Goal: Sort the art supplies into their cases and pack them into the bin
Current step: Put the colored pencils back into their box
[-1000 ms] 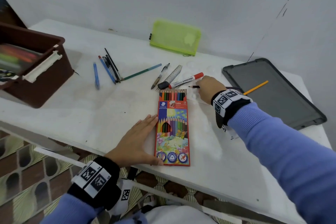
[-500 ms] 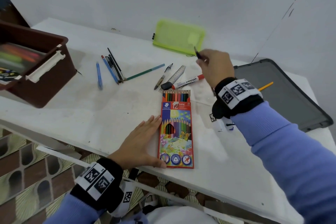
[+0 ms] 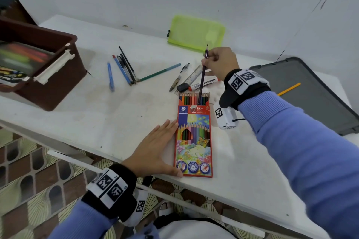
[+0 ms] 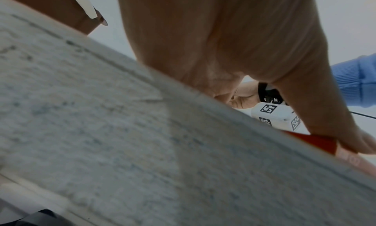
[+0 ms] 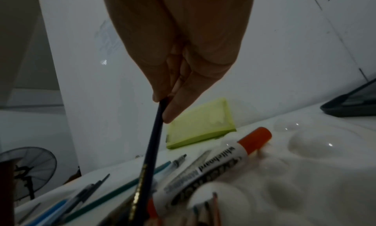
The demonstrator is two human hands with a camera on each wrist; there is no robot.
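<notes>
From the head view my right hand (image 3: 220, 63) pinches the pencil (image 3: 203, 75), its lower end at the box (image 3: 194, 137) mouth while my flat left hand (image 3: 155, 149) braces it; the wrist views suggest sliding it in straight.

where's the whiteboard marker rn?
Head view: the whiteboard marker lies on the white table just beyond the open end of the coloured pencil box, beside the ruler, under the right hand and its dark pencil.

Red flowered pencil box (image 3: 194, 137), lime-green pouch (image 3: 196, 32), brown bin (image 3: 64, 75), dark-purple pencil (image 3: 203, 75).
</notes>
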